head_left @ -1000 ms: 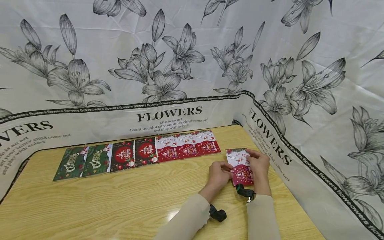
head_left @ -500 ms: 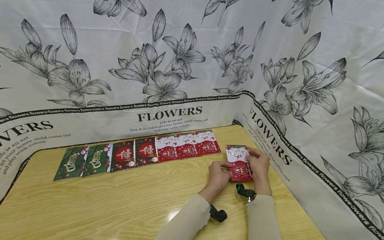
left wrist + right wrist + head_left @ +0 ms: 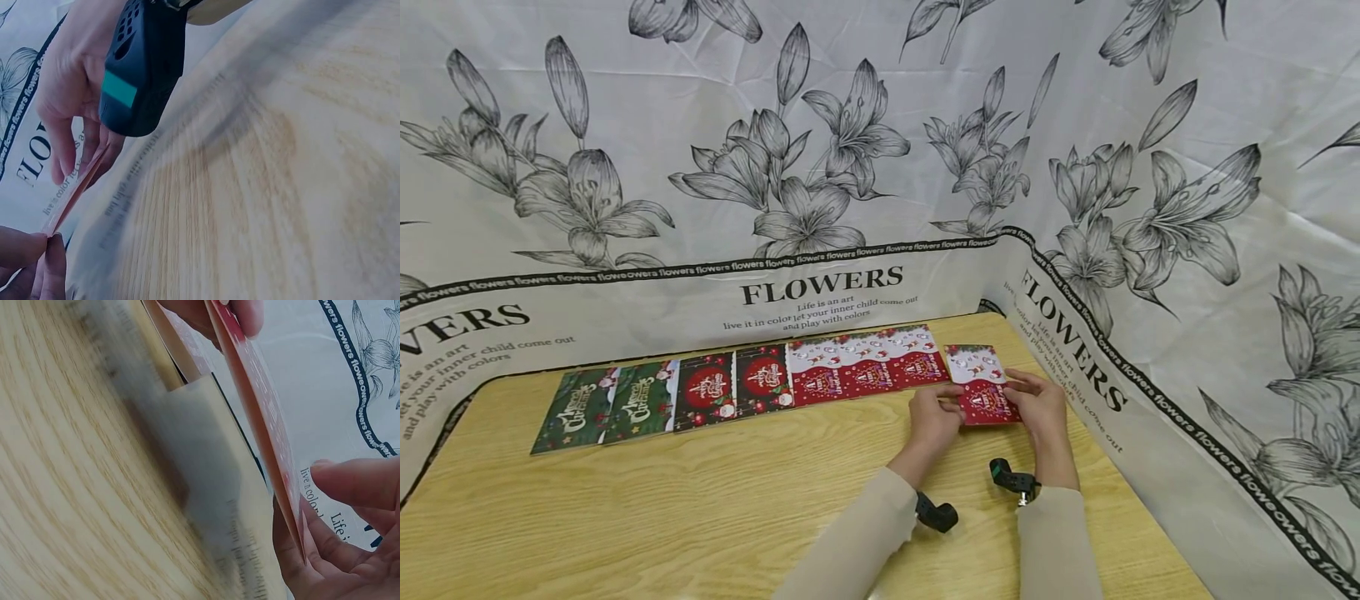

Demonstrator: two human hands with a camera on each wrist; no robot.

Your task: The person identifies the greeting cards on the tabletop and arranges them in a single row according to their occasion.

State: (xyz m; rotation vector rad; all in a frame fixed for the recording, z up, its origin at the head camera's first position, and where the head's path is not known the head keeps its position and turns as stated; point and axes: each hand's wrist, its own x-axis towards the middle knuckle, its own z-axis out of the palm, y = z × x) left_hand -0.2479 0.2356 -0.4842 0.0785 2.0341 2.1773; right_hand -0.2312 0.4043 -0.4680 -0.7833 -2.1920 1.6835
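Note:
A red-and-white Christmas card (image 3: 976, 367) is held above the wooden table at the right end of a row of similar cards. My left hand (image 3: 936, 419) pinches its left lower edge between thumb and fingers, plain in the left wrist view, where the card (image 3: 74, 195) appears edge-on. On the other side, my right hand (image 3: 1042, 410) touches the right edge. In the right wrist view my right hand's thumb (image 3: 356, 481) stands apart from the card (image 3: 259, 406), while its fingers lie loosely against the far edge.
Along the back of the table (image 3: 700, 500) lie two green cards (image 3: 642, 400), two black-and-red cards (image 3: 765, 379) and three red-and-white cards (image 3: 868, 362), side by side. Flower-printed cloth (image 3: 820, 208) walls the table at the back and right.
Both hands have carried the card away from me and slightly left, closer to the row's right end. My right thumb, earlier on the card's face, has come off to its edge.

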